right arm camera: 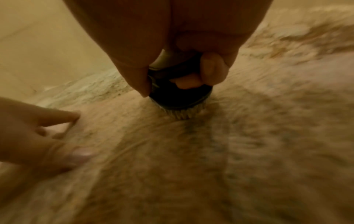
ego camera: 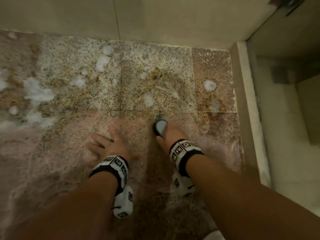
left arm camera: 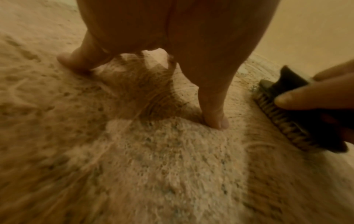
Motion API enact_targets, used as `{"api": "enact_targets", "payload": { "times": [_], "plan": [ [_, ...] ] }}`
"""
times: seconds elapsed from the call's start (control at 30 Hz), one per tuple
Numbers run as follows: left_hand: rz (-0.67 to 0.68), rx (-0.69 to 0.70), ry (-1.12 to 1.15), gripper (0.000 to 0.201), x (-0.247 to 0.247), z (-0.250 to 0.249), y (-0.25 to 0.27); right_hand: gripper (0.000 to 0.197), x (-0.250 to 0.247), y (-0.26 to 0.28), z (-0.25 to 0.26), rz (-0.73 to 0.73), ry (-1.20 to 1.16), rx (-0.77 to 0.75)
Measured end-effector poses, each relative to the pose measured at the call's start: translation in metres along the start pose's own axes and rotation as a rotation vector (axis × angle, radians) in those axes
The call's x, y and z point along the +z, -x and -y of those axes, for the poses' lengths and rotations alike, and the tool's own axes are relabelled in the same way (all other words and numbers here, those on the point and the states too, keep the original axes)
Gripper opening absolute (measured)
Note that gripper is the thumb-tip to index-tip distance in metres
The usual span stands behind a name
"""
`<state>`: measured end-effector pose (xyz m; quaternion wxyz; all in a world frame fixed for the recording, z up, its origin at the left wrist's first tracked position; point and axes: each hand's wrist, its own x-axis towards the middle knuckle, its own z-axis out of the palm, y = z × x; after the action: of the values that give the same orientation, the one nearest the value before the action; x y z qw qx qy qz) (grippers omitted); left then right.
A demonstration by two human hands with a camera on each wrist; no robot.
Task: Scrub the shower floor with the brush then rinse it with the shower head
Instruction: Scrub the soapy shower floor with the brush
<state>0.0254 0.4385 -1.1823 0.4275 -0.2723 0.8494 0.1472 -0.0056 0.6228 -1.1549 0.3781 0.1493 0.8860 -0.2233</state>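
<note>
the right hand (ego camera: 170,134) is wrapped round the brush (ego camera: 160,127), low centre-right of the head view, bristles down on the shower floor (ego camera: 78,80). the left hand (ego camera: 105,144), fingers spread and holding nothing, presses flat on the wet floor just left of it. to scrub well, i'd keep the bristles flat, bear down, and work overlapping strokes toward the foam patches (ego camera: 37,93) at upper left and the rusty-looking tile (ego camera: 213,80) at right, which seem unscrubbed. speckled stone tiles run to a beige wall (ego camera: 69,13) at top and a raised curb (ego camera: 245,101) at right. no shower head is visible.
</note>
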Motion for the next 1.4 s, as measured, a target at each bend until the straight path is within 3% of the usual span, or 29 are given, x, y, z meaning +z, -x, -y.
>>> {"api": "enact_targets", "payload": {
  "times": [0.07, 0.23, 0.33, 0.43, 0.5, 0.6, 0.7, 0.9, 1.03, 1.1, 1.17, 1.27, 1.4],
  "plan": [
    [-0.009, 0.008, -0.011, 0.152, 0.000, 0.000, 0.000, 0.072, -0.015, -0.001, -0.025, -0.078, 0.008, 0.052],
    [-0.023, 0.007, -0.024, 0.152, -0.002, -0.001, 0.001, 0.082, -0.084, -0.023, -0.103, -0.342, -0.189, 0.393],
    [-0.035, -0.002, -0.031, 0.153, -0.002, -0.004, 0.001, 0.075, -0.097, -0.037, -0.105, -0.373, -0.204, 0.453],
    [-0.032, -0.018, -0.031, 0.155, -0.003, -0.004, 0.002, 0.065, -0.080, -0.043, -0.058, -0.314, -0.156, 0.326],
    [-0.033, -0.017, -0.020, 0.156, -0.003, -0.005, 0.001, 0.048, -0.046, -0.032, -0.021, -0.247, -0.119, 0.137],
    [-0.063, -0.019, -0.027, 0.157, -0.002, -0.005, 0.001, 0.064, -0.006, -0.003, 0.002, -0.058, 0.043, -0.068],
    [-0.085, -0.023, -0.054, 0.158, -0.003, -0.006, 0.003, 0.070, -0.020, -0.006, -0.038, -0.096, 0.087, -0.056],
    [-0.053, -0.067, -0.081, 0.162, -0.010, -0.014, 0.007, 0.071, -0.093, -0.029, -0.141, -0.436, -0.084, 0.343],
    [-0.029, -0.092, -0.062, 0.162, -0.012, -0.020, 0.008, 0.080, -0.099, -0.042, -0.150, -0.501, -0.192, 0.453],
    [-0.023, -0.111, -0.057, 0.163, -0.013, -0.023, 0.006, 0.071, -0.096, -0.044, -0.133, -0.526, -0.207, 0.413],
    [-0.017, -0.125, -0.055, 0.164, -0.013, -0.025, 0.004, 0.060, -0.085, -0.046, -0.107, -0.456, -0.182, 0.262],
    [-0.026, -0.131, -0.059, 0.163, -0.013, -0.025, 0.003, 0.073, -0.058, -0.036, -0.076, -0.286, -0.053, 0.101],
    [-0.032, -0.140, -0.056, 0.167, -0.014, -0.029, 0.004, 0.071, -0.050, -0.025, -0.105, -0.253, 0.052, 0.050]
  ]
}}
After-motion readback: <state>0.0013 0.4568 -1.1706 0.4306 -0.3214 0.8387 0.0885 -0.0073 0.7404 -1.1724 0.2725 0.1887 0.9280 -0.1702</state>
